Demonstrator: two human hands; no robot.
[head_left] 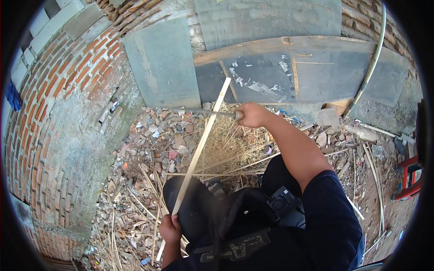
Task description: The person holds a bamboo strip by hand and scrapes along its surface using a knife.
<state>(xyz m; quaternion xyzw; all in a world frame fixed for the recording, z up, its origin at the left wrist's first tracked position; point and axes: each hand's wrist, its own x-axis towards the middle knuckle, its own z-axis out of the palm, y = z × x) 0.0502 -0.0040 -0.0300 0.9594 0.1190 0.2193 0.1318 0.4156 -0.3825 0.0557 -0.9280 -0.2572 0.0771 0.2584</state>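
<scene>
A long pale bamboo strip (197,156) slants across my lap, its far end pointing toward the panels and its near end passing below my left hand (170,229). The fingers of that hand are closed around the strip's lower part. Farther out, my right hand (252,114) is wrapped round the handle of a long-bladed knife (201,111). Its blade points left and lies across the strip near the upper end. Whether the edge touches the strip I cannot tell. Below the knife, a heap of fine bamboo shavings (226,140) covers the ground.
Several bamboo strips (373,180) lie scattered over rubble-strewn ground (135,189). A brick wall (58,122) rises at left; grey panels (162,63) stand ahead. A pipe (373,63) leans at right, near a red object (407,179). A small black device (284,202) rests by my lap.
</scene>
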